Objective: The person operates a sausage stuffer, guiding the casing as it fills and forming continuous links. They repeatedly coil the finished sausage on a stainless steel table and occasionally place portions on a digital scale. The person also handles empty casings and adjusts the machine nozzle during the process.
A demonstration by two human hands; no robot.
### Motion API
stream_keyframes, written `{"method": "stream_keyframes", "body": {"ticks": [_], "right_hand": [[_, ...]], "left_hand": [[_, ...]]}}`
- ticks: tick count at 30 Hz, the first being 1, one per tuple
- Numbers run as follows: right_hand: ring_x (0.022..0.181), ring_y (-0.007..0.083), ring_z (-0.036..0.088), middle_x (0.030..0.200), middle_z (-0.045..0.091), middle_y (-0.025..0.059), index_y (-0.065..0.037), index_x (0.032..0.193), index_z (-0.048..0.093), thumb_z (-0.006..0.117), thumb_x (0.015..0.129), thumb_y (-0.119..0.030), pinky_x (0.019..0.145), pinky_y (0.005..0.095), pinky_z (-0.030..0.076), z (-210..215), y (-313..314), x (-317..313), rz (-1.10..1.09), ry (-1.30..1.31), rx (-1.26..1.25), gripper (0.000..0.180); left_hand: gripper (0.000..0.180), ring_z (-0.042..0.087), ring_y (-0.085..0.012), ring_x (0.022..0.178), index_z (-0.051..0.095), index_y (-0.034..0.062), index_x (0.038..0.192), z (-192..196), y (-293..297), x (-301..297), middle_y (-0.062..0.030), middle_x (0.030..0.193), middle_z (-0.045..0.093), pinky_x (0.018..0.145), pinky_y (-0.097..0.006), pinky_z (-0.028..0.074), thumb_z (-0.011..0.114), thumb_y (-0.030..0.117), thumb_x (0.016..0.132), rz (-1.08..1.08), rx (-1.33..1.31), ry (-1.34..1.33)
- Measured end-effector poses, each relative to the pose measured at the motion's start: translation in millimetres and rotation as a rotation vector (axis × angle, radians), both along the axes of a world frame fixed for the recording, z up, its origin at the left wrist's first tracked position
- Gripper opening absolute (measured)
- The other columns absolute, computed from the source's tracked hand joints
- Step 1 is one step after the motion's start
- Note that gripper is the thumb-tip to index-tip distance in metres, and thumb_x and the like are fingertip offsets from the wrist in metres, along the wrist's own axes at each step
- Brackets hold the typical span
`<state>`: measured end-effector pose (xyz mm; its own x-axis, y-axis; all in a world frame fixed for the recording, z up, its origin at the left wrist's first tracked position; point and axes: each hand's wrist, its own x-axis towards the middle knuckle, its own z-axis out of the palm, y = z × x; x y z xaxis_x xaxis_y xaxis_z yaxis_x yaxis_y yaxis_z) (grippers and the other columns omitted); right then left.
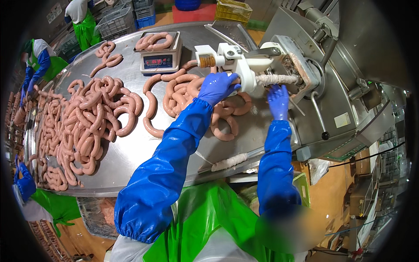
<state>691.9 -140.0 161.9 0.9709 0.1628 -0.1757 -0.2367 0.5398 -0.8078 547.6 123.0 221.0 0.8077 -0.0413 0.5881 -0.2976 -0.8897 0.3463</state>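
Observation:
My left hand (217, 88), in a purple glove, is closed around a sausage (236, 81) beside the white plastic head (238, 65) of the filling machine. Its fingertips are partly hidden. My right hand (278, 104), gloved the same, is open with fingers stretched toward the ruffled pale casing (276, 79) on the machine's horn. I cannot tell whether the fingers touch it. Linked sausages (179, 94) lie curled on the steel table (131, 150) under and left of my left hand.
A large heap of linked sausages (89, 115) covers the table's left. A scale (160, 59) bearing sausages stands at the back. Another gathered casing (229, 162) lies on a rod near the front edge. The steel machine (340, 102) has a black-knobbed lever (321, 118). Co-workers (43, 59) stand along the left side.

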Motion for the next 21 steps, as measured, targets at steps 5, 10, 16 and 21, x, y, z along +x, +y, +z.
{"method": "stream_keyframes", "body": {"ticks": [5, 10, 16, 21], "right_hand": [[0.115, 0.0209, 0.055, 0.126, 0.058, 0.0066, -0.009, 0.131, 0.051, 0.045, 0.098, -0.040, 0.096, 0.0377, 0.042, 8.4, -34.7, 24.6, 0.023, -0.207, -0.259, 0.046], [0.117, 0.0222, 0.056, 0.125, 0.059, 0.0088, -0.007, 0.131, 0.052, 0.046, 0.098, -0.033, 0.096, 0.0377, 0.044, 25.3, -52.9, 23.2, -0.016, -0.157, -0.411, 0.042], [0.116, 0.0217, 0.057, 0.126, 0.059, 0.0090, -0.006, 0.129, 0.053, 0.048, 0.097, -0.035, 0.093, 0.0376, 0.046, 35.4, -39.2, 19.6, 0.101, -0.218, -0.530, 0.043], [0.109, 0.0188, 0.060, 0.115, 0.064, 0.0083, -0.005, 0.122, 0.058, 0.049, 0.096, -0.036, 0.088, 0.0354, 0.048, 38.0, -67.4, 44.7, -0.138, -0.145, -0.524, 0.042]], "left_hand": [[0.027, 0.064, -0.0335, 0.071, 0.061, 0.0166, 0.098, 0.0, -7.3, 5.1, -0.0123, 0.076, 0.063, 0.059, -0.046, 0.050, 0.063, 0.040, 0.085, 0.022, 0.063, 0.012], [0.027, 0.064, -0.0307, 0.073, 0.062, 0.0157, 0.094, 2.3, -7.1, -2.2, -0.0104, 0.077, 0.063, 0.060, -0.044, 0.050, 0.064, 0.040, 0.084, 0.080, 0.092, 0.056], [0.028, 0.060, -0.0338, 0.070, 0.063, 0.0163, 0.097, -5.5, -3.2, 9.1, -0.0130, 0.074, 0.061, 0.059, -0.045, 0.048, 0.067, 0.040, 0.082, 0.054, 0.183, -0.139], [0.027, 0.059, -0.0366, 0.070, 0.063, 0.0159, 0.098, -3.5, -5.4, 6.0, -0.0156, 0.074, 0.062, 0.061, -0.045, 0.049, 0.065, 0.039, 0.084, 0.018, 0.069, 0.036]]}}
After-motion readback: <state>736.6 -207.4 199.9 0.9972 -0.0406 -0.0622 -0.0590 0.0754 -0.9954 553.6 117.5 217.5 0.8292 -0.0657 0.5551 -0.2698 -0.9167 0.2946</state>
